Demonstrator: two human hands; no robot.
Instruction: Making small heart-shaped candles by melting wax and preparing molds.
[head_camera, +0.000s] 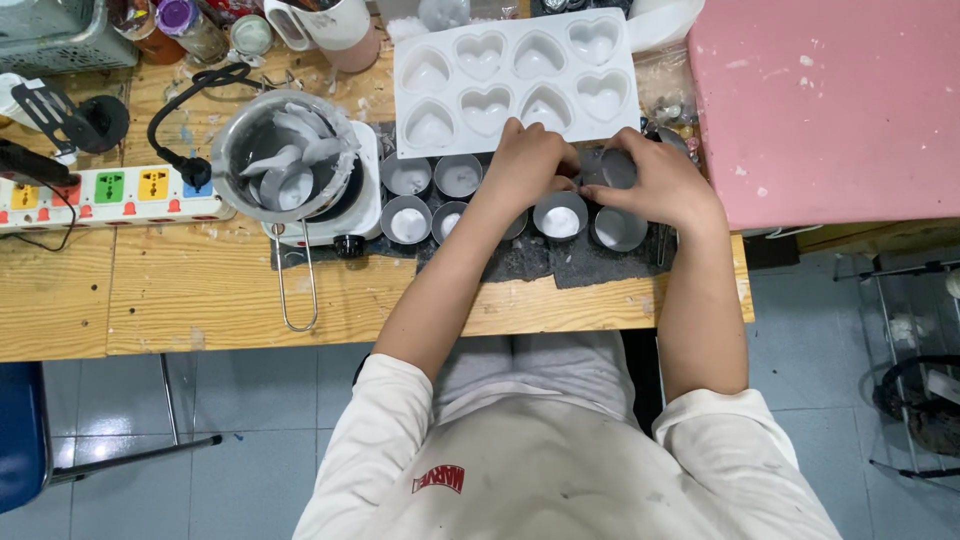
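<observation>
Both hands, left (530, 165) and right (660, 180), pinch one small tin (612, 168) by its rim; probably light, thin-walled, easily dented; fingers closed around it.

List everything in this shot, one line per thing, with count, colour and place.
Small round tins: about nine, grey, on the dark mat.
Heart mould tray: one, white, behind the tins.
Metal pot: one, silver, on a small hot plate, left of the tins.
Power strip: one, white with coloured switches, far left.
Pink board: one, right.
Wooden table: one, tan.
Left hand: on one tin.
Right hand: on the same tin.
</observation>
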